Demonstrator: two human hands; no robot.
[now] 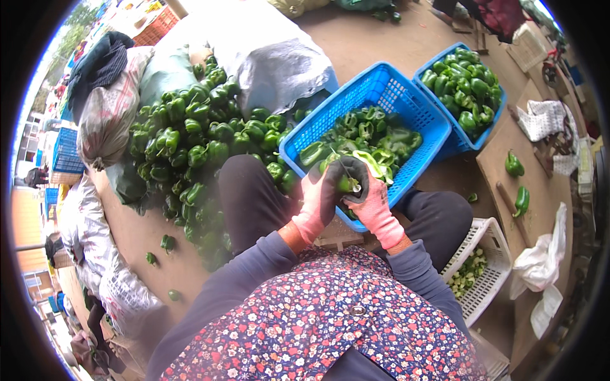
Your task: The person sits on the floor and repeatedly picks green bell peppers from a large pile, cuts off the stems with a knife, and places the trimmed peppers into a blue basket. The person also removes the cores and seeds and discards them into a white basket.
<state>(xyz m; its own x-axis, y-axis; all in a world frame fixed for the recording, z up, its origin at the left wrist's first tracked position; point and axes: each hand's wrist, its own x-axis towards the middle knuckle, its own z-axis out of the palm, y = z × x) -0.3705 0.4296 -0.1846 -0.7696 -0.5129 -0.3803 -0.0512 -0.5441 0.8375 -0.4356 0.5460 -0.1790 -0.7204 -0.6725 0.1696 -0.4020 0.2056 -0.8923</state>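
Observation:
Both hands wear pink gloves with dark-coated fingers and meet above the near side of a blue plastic crate [431, 131]. My left hand [317, 202] grips a green bell pepper [344, 184], largely hidden by the fingers. From the other side my right hand [369, 188] closes on the same pepper, with a pale cut spot by its fingers. A thin dark line near the fingers may be a small blade; I cannot tell. Inside the crate lie cut, opened green peppers [364, 126], some showing pale insides.
A large heap of whole green peppers [190, 138] lies at the left, beside filled sacks [112, 109]. Another blue crate [493, 114] of peppers stands at the back right. A white crate [498, 238] holding pepper cores [469, 274] sits by my right knee. A board [548, 200] carries two peppers.

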